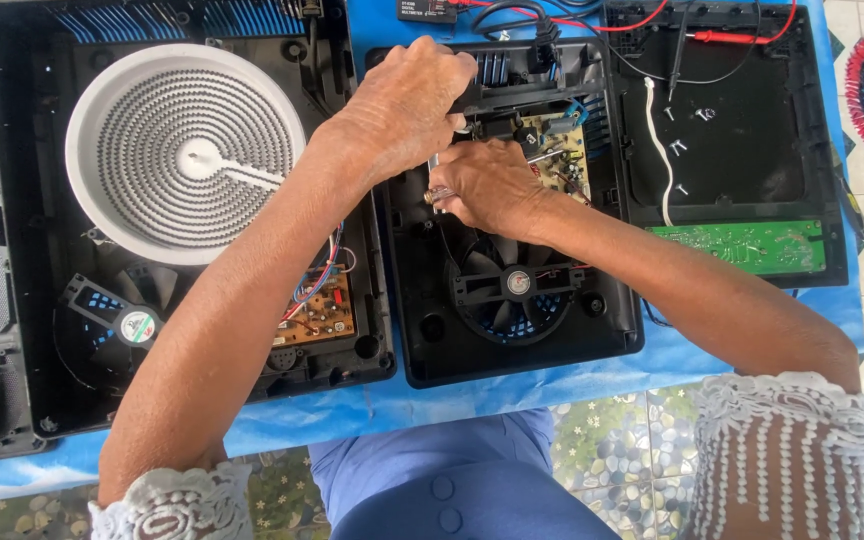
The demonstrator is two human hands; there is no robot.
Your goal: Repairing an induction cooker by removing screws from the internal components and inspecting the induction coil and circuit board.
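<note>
Right hand is curled tight around a small clear-and-metal tool handle, fingers closed on it, right over the middle cooker base. Left hand comes in from above it, knuckles up and fingers bent down onto the black parts near the yellowish circuit board; can't tell what it's actually pinching, if anything.

That base is an open black plastic shell with a round fan below the hands and the board tucked up top. Both forearms cross in over it, white lacy cuffs at the bottom.

Left of it sits another open cooker with a white spiral heating coil. Right of it lies a black cover with a green board, all on a blue surface.
</note>
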